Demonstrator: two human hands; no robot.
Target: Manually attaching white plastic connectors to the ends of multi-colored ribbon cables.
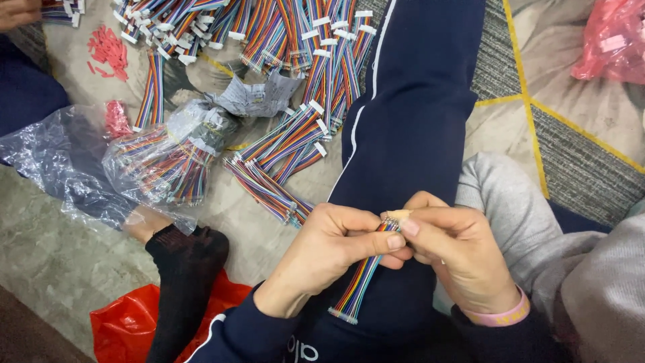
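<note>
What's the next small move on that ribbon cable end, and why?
Probably press the small connector home onto the rainbow ribbon cable. The left hand pinches the cable just below its top end and the right hand fingertips pinch the piece there.

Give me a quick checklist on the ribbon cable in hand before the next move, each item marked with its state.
1. Left hand pinches the rainbow ribbon cable: ok.
2. Right hand at the cable's top end: ok.
3. Bottom white connector fitted: ok.
4. Top end's connector seated: cannot tell, fingers cover it.
5. Wires flat, untangled: ok.
6. Loose cable pile within reach on the floor: ok.
</note>
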